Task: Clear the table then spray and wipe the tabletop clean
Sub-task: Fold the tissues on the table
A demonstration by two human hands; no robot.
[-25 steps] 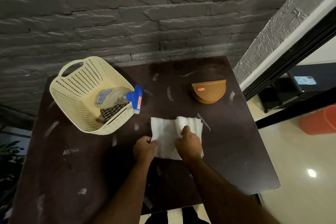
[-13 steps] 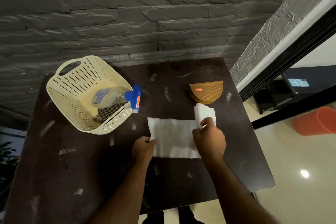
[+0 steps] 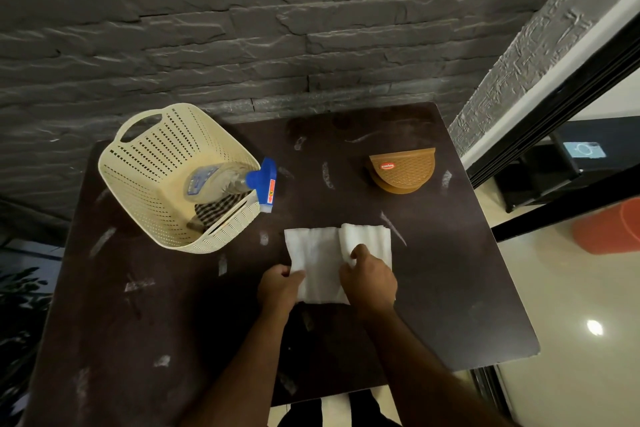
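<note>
Both grips pinch the white tissue (image 3: pixel 320 265) lying mid-tabletop (image 3: pixel 450 305), left hand (image 3: pixel 278 286) pinning its near corner while right hand (image 3: pixel 369 276) folds the other side over, seemingly tidying it before clearing.

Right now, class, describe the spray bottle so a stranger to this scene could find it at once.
Start at the dark table against the stone wall, then find the cream basket at its far left. The spray bottle lies in it, and its blue nozzle sticking out over the rim marks it out.
</note>
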